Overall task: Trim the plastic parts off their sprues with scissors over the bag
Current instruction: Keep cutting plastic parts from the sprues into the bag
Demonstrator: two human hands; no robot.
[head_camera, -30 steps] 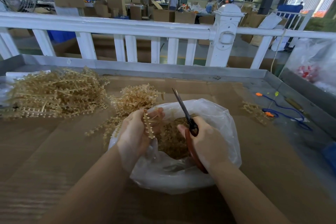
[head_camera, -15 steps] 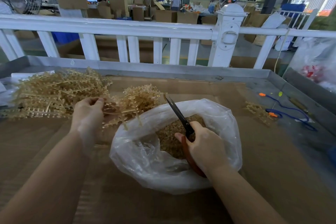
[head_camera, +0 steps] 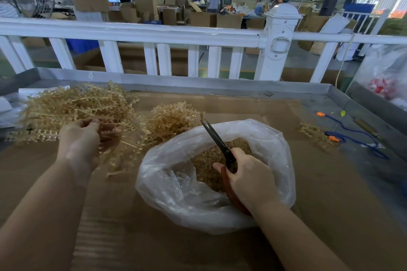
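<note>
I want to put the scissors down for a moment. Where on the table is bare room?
Bare brown cardboard lies right of the clear plastic bag, before the blue cord. More is free near you, below the bag. The far left is crowded with tan plastic sprue piles, where the left hand reaches.
</note>
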